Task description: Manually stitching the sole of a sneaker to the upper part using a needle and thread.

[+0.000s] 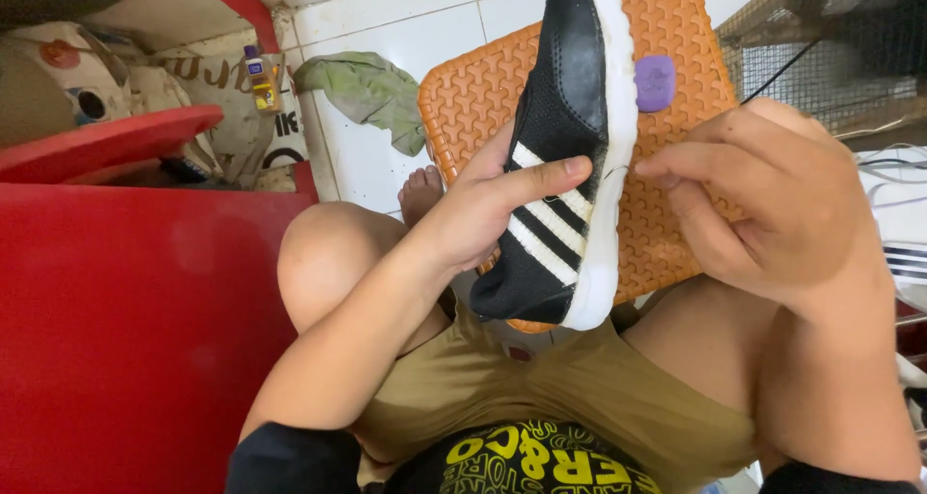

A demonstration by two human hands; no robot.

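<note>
While the left hand (483, 204) keeps a grip on it, the black, white-striped shoe (565, 156) shows its white sole beside the half-curled right hand (763, 199).

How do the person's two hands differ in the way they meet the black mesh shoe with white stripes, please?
The left hand wraps the black mesh shoe with white stripes from behind, thumb lying across the stripes; the right hand is curled, only its fingers touching the white sole edge. Both are bare and raised above the orange plastic stool.
</note>
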